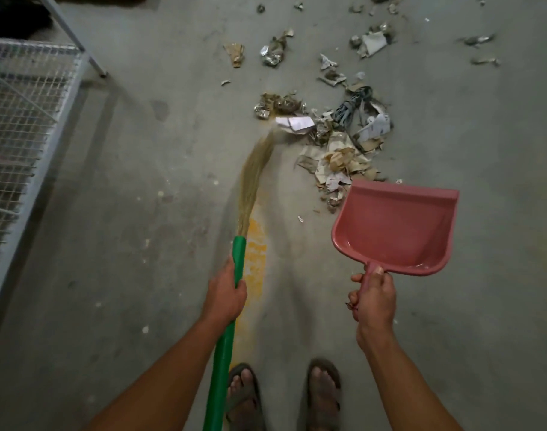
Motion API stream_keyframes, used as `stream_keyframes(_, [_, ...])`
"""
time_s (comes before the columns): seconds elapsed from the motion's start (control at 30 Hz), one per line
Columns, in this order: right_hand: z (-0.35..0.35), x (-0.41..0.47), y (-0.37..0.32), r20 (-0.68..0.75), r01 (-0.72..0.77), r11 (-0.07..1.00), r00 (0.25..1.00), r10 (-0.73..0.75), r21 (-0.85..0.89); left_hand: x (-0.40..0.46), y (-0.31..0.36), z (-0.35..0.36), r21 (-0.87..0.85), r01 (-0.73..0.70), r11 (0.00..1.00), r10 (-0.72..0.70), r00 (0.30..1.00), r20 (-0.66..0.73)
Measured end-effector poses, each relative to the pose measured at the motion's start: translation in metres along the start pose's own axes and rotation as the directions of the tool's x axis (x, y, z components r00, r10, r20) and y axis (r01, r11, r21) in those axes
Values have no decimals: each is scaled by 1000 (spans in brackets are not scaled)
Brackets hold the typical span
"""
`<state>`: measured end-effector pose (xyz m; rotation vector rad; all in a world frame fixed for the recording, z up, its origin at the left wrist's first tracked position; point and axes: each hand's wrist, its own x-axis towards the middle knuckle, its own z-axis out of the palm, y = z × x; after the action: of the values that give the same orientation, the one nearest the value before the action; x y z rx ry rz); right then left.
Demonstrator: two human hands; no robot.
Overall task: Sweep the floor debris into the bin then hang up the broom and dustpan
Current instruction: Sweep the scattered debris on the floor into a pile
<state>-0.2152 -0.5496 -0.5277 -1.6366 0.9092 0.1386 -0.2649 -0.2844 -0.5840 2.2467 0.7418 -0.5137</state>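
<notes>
My left hand (227, 293) grips the green handle of a grass broom (256, 172). Its straw-coloured bristles curve forward, and their tips touch the left edge of a debris pile (337, 144) of crumpled paper, foil scraps and a dark cord on the concrete floor. My right hand (373, 295) holds the handle of a pink dustpan (396, 228), lifted above the floor just right of and nearer than the pile, with nothing in it. More scraps (273, 51) lie scattered farther off. No bin is in view.
A white wire-mesh rack (23, 126) with a metal frame stands along the left side. A worn yellow line (255, 259) runs along the floor by the broom. My sandalled feet (284, 393) are at the bottom.
</notes>
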Motion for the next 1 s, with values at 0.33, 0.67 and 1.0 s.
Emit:
stream_keyframes(0.33, [-66,23,16,29,-14,1000,999,14,-4,-19,95,87,103,-116,988,91,971,222])
stream_keyframes(0.67, [-139,45,-12,-32,32,999,999,-33,-22,-96,130,108,10,-188,982,188,982,15])
stream_keyframes(1.0, [-135,32,-9,-11,14,1000,1000,-14,-12,-145,105,131,117,141,983,-149,987,66])
